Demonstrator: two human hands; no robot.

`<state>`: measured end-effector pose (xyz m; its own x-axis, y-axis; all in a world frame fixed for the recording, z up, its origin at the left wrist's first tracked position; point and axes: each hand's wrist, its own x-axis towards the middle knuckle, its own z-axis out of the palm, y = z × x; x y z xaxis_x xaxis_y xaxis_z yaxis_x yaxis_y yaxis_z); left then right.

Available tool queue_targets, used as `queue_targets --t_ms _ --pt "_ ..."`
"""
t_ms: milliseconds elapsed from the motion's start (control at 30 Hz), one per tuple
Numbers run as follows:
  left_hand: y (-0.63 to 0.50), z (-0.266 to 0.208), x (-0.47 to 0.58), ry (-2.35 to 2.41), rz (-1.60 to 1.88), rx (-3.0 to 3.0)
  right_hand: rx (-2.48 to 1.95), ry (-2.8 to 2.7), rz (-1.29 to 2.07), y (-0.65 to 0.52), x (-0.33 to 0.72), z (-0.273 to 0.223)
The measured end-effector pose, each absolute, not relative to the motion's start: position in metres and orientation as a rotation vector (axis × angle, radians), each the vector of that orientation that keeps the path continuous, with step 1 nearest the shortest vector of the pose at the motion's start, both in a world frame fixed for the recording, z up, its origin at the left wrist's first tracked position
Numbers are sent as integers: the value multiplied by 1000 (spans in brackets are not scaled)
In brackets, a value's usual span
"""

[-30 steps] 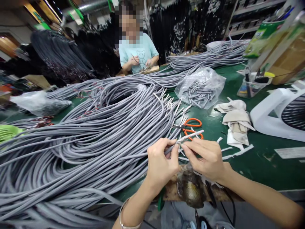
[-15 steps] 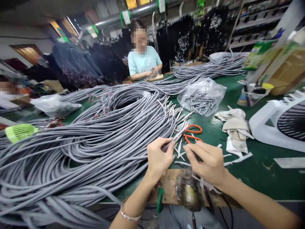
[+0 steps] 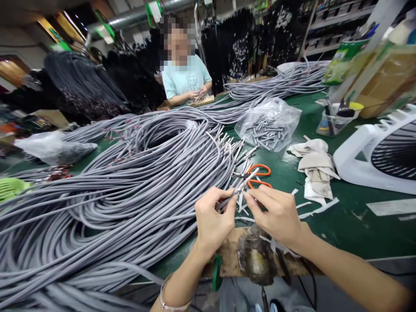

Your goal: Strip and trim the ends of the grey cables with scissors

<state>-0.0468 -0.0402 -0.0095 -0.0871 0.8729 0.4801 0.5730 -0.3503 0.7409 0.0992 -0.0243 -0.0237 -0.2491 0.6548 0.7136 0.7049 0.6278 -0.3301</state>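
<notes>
My left hand [image 3: 214,216] is closed around a grey cable [image 3: 224,203] just behind its stripped end, thumb and forefinger pinching it. The frayed whitish end [image 3: 241,186] points up and to the right, out of that grip. Thumb and forefinger of my right hand [image 3: 276,212] are pinched together at this pale end, though the exact strand between them is too small to make out. Scissors with orange handles [image 3: 260,183] lie just beyond my fingertips, partly behind the cable end. A big heap of grey cables [image 3: 130,203] spreads to the left, many with whitish ends.
Below my hands sits a wooden board [image 3: 227,242] bearing a grimy metal device [image 3: 256,258]. On the green table [image 3: 351,225] are a plastic bag of short grey pieces [image 3: 268,130], crumpled cloths [image 3: 316,167], pale strips and a white fan [image 3: 354,160]. A co-worker [image 3: 185,80] sits opposite.
My right fingertips have moved left and up onto the pale cable end, from which they stood slightly apart. The camera view has shifted a little to the right.
</notes>
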Motion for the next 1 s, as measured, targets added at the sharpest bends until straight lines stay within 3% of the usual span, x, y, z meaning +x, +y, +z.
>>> queue_targets --t_ms 367,600,833,1000 --pt "-43 -12 -44 1536 1396 1953 -1087 -1842 512 -22 97 -15" --pt "-46 -11 -40 1573 1388 1884 -895 -1929 70 -26 99 -24" --pt "-45 -12 -39 1593 1391 2154 -1044 -1894 179 -23 97 -22" --pt "-43 -9 -42 1577 1365 1881 -925 -1968 49 -25 97 -24"
